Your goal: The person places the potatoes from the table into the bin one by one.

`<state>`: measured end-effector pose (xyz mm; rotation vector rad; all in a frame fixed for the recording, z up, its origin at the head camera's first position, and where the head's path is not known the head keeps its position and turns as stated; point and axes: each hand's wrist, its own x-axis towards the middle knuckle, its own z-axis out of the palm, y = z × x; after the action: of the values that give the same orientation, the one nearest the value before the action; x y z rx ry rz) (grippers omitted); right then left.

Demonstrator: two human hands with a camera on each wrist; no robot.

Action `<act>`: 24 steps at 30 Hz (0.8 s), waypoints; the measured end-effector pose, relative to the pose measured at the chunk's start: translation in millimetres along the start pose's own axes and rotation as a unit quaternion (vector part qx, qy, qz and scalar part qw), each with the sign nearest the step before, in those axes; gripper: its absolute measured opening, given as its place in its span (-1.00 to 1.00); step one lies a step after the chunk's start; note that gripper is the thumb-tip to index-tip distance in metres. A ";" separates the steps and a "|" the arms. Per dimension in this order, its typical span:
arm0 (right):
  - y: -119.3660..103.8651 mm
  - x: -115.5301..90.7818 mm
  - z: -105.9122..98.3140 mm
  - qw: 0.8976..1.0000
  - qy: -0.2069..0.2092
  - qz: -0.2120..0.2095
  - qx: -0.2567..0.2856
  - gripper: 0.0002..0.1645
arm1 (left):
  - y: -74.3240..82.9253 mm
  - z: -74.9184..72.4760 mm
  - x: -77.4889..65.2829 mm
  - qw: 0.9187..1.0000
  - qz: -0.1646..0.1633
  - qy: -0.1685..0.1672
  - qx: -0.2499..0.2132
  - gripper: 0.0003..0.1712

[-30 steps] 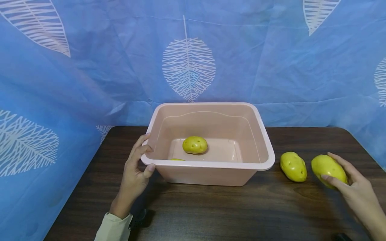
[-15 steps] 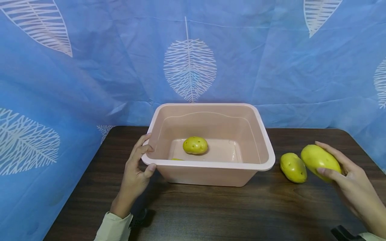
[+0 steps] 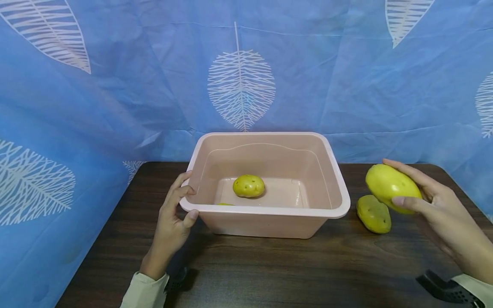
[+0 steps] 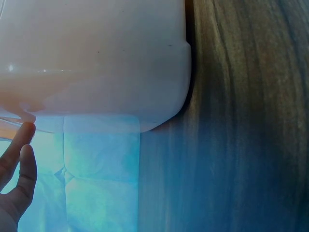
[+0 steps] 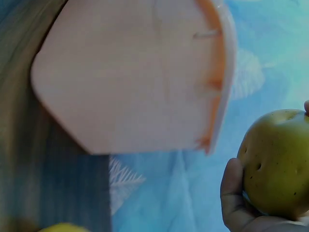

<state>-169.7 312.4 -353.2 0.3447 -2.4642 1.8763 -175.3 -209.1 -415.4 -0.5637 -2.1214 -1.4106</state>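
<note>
A pale pink plastic basin stands on the table, and my left hand grips its left rim near the front corner, thumb outside and fingers over the edge. Inside lies a yellow potato; a sliver of another yellow thing shows behind the front rim, mostly hidden. My right hand holds a yellow potato between thumb and fingers, raised over the table right of the basin. That held potato fills the right side of the right wrist view. Just below it, another potato rests on the table.
The dark wooden table has rounded back corners. A blue cloth with white leaf prints hangs right behind the basin and along the left side. A black strap sits at the right wrist.
My right hand has lifted its potato from the table and carried it up and to the left, over the other loose potato. The left hand and basin have stayed put.
</note>
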 end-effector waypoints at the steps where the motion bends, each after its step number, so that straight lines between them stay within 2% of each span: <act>1: -4.3 2.9 0.6 1.000 -0.005 0.001 -0.005 -0.14 | 0.0 0.0 0.0 1.000 0.000 0.000 -0.001 -0.28; 10: -40.9 27.1 12.0 0.997 -0.066 0.028 0.024 -0.17 | -1.4 -0.1 -0.7 1.000 -0.008 0.001 -0.005 -0.37; 12: -46.4 32.2 15.0 0.994 -0.085 0.043 0.053 -0.18 | -1.0 -0.1 -0.8 1.000 -0.009 0.001 -0.004 -0.39; 19: -64.6 50.9 25.4 0.979 -0.155 0.072 0.107 -0.21 | 0.1 0.0 -0.7 1.000 -0.009 -0.001 -0.003 -0.33; 24: -68.6 70.7 37.0 0.962 -0.200 0.068 0.175 -0.25 | -0.9 0.5 -0.7 1.000 -0.004 0.000 -0.003 -0.35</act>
<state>-221.4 248.5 -287.5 0.6357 -2.4170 2.5313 -175.4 -209.0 -416.7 -0.5577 -2.1218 -1.4209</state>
